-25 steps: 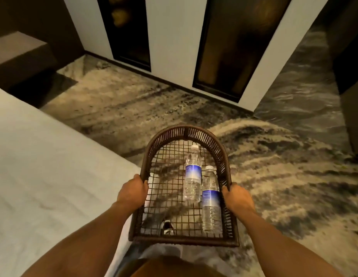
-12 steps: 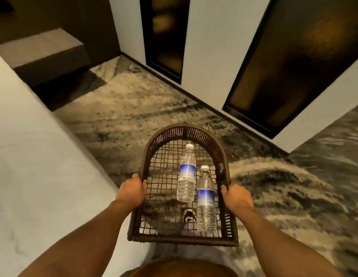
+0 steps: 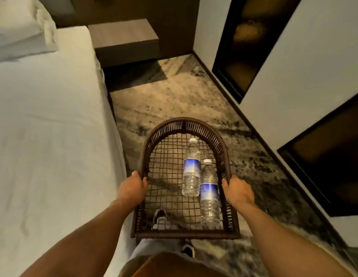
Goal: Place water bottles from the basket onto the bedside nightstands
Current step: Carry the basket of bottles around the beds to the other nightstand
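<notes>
Gripping the basket (image 3: 185, 124) rim with both hands — left hand (image 3: 132, 189), right hand (image 3: 237, 191) closed — you carry two bottles (image 3: 191, 168) lying lengthwise nearer your right hand, the nightstand (image 3: 124, 40) well ahead — slightly left.

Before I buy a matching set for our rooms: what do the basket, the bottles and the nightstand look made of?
Basket: dark brown woven rattan or wicker-like strands, matte, with an open grid base; could be synthetic.
Bottles: clear thin plastic, glossy, ribbed, with blue labels and white caps.
Nightstand: grey-brown wood-look top with faint grain, matte; possibly laminate.
</notes>
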